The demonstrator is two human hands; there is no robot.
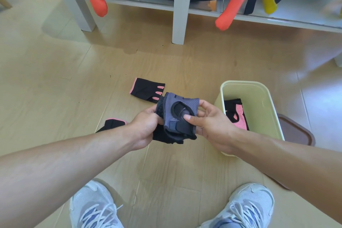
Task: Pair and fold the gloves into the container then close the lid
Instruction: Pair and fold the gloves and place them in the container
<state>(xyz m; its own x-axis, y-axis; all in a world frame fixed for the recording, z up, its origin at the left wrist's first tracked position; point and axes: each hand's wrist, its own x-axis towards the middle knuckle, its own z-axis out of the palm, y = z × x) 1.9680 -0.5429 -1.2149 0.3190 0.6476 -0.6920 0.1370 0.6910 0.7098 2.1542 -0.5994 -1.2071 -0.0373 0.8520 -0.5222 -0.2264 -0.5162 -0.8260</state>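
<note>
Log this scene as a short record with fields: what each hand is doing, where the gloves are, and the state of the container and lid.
left hand: grips the grey gloves from the left
right hand: pinches the same gloves, thumb on top
floor gloves: black-pink glove beyond the hands; another partly hidden by the left wrist
container: open, pink glove inside
lid: off, on the floor right of the container

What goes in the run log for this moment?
step: pairing | both hands grip grey gloves | container: one pair | lid: off
</note>
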